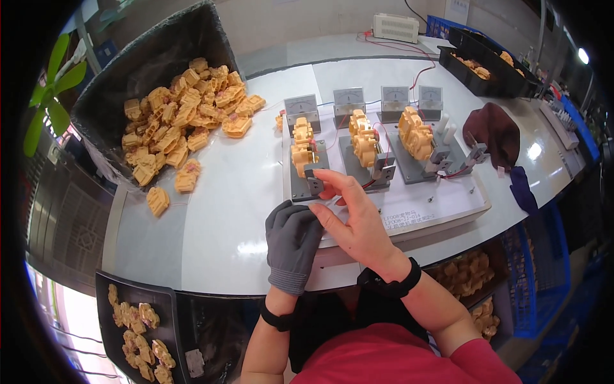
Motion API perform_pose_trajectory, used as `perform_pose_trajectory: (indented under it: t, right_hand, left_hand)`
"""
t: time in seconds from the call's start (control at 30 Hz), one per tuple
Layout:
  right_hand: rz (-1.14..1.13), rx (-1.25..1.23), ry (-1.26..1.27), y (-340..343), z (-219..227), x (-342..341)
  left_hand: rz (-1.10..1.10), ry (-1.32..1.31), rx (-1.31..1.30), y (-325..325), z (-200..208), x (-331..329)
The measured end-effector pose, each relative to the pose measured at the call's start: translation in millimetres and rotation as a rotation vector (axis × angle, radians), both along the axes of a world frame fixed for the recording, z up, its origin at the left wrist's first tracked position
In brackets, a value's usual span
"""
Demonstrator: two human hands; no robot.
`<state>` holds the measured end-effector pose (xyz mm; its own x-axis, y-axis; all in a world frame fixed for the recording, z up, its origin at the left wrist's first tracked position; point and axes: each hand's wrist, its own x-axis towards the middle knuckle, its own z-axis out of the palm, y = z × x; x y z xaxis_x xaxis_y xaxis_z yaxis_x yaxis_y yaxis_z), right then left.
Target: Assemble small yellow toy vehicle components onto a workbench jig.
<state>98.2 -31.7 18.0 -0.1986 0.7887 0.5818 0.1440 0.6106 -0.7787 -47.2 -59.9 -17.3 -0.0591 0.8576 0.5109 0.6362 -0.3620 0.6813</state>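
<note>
My left hand (291, 243), in a grey glove, is at the front edge of a white test board (441, 214). Its fingers are curled together, and whatever they hold is hidden. Bare, my right hand (355, 224) reaches over the board with thumb and index finger apart. The index fingertip touches or nearly touches the grey block (313, 184) on the front of the left stand; its thumb tip is beside the glove. A yellow plastic gear housing (302, 150) stands upright on that stand. Similar housings sit on the middle stand (363, 139) and right stand (416, 134).
Several panel meters (348, 105) line the board's back. At left, a large black bin (96, 115) spills yellow housings (185, 115) onto the table. A dark red cloth (492, 134) lies at right. Behind are a white power supply (395, 28) and a black tray (460, 73).
</note>
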Motion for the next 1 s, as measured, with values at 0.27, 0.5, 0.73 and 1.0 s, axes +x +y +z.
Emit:
perform_pose_trajectory:
  t: [0.27, 0.5, 0.73, 1.0]
  right_hand:
    - [0.004, -0.014, -0.017, 1.5, -2.0, 0.4]
    - [0.008, -0.02, -0.036, 1.4, -2.4, 0.1]
    - [0.019, -0.038, -0.026, 0.9, -2.4, 0.3]
    - [0.032, -0.034, -0.025, 1.3, -2.1, 0.2]
  left_hand:
    - [-0.006, 0.015, -0.023, -0.2, -0.9, -1.6]
    - [-0.005, 0.006, -0.008, -0.3, -0.2, -1.4]
    - [-0.022, 0.069, -0.036, -0.7, 0.8, -3.0]
    - [-0.002, 0.066, -0.045, 0.1, 2.0, -0.1]
